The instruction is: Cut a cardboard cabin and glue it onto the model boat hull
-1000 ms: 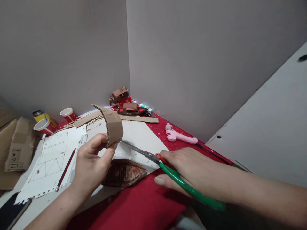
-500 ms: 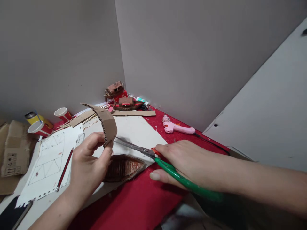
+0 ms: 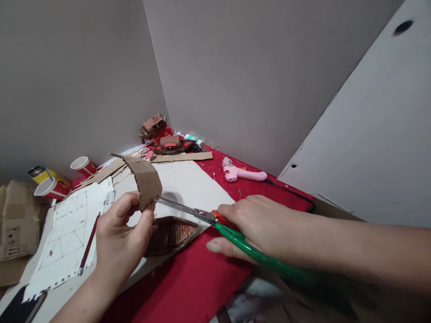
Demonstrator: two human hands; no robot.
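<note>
Between the thumb and fingers of my left hand (image 3: 123, 235) is a curved strip of corrugated cardboard (image 3: 148, 179), raised above the table. My right hand (image 3: 252, 224) grips green-and-orange-handled scissors (image 3: 198, 213), their blades pointing left. The blade tips meet the lower right edge of the cardboard strip; whether they are cutting into it I cannot tell. Just beneath the blades lies a brown boat-shaped cardboard hull (image 3: 173, 235), its left end hidden behind my left hand.
A pink glue gun (image 3: 240, 171) with a black cord lies on the red cloth (image 3: 188, 282). Two small model boats (image 3: 171, 143) stand at the back corner. Left are paper cups (image 3: 52, 188), thin sticks, a drawing sheet (image 3: 63, 233), a pencil (image 3: 89, 244) and a cardboard box (image 3: 22, 220).
The view has shifted slightly, so most things appear a little further left. Both hands keep their holds, and the scissor tips stay at the cardboard's lower edge.
</note>
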